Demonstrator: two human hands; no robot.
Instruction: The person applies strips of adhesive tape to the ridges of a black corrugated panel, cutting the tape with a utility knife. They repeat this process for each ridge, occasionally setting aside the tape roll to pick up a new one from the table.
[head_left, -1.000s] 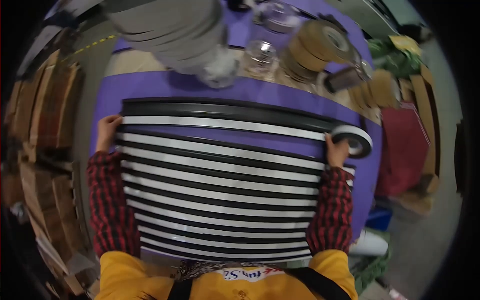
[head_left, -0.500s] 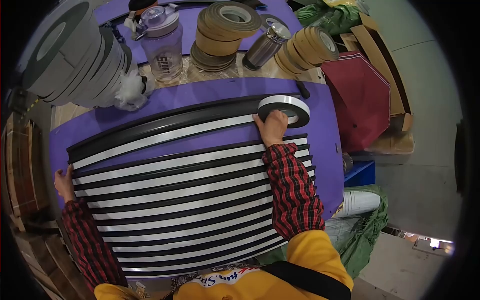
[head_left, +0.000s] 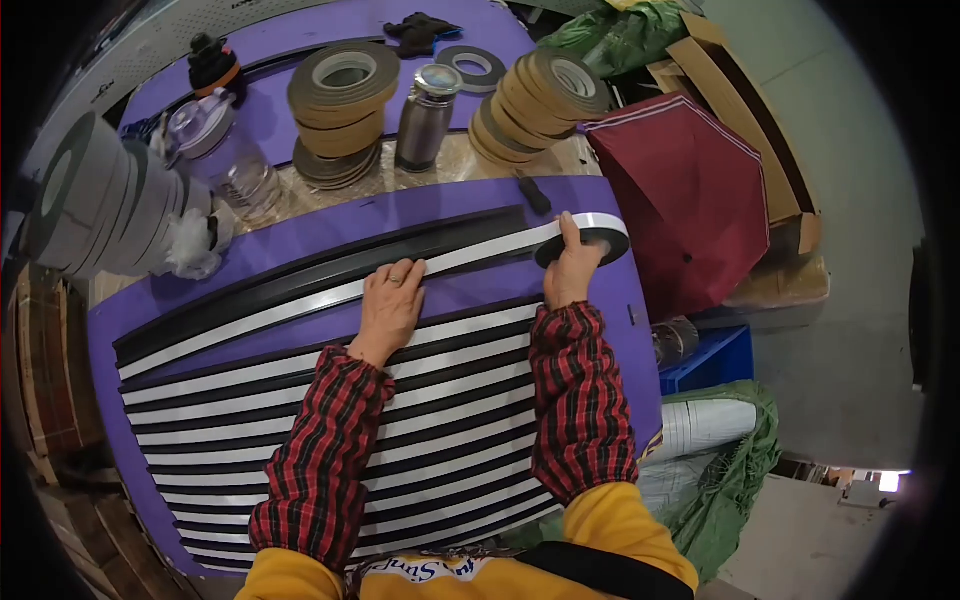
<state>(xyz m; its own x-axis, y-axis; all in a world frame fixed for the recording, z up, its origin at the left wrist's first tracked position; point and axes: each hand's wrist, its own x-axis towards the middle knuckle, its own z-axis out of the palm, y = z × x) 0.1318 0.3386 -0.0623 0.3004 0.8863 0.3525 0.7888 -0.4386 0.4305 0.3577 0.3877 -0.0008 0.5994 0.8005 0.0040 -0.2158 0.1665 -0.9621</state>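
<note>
My right hand [head_left: 576, 262] is closed on a roll of white-faced tape [head_left: 612, 236] at the right end of a black strip. From the roll, a white tape band [head_left: 290, 312] runs left along the black strip [head_left: 300, 275]. My left hand [head_left: 393, 300] lies on this band around its middle, fingers lightly bent and pressed against it, a ring on one finger. Below both hands, several black strips with white bands [head_left: 450, 405] lie side by side on the purple board [head_left: 460, 207].
Behind the board stand tape rolls [head_left: 343, 110], a metal flask [head_left: 427, 118], a clear bottle [head_left: 225, 155] and more rolls [head_left: 537, 100]. Large grey rolls [head_left: 90, 200] are at the left. A red umbrella [head_left: 685, 200] and a blue crate [head_left: 708, 360] are at the right.
My left hand has moved from the strips' left end to the middle of the taped strip. My right hand and the roll have shifted slightly right, and the camera view has shifted.
</note>
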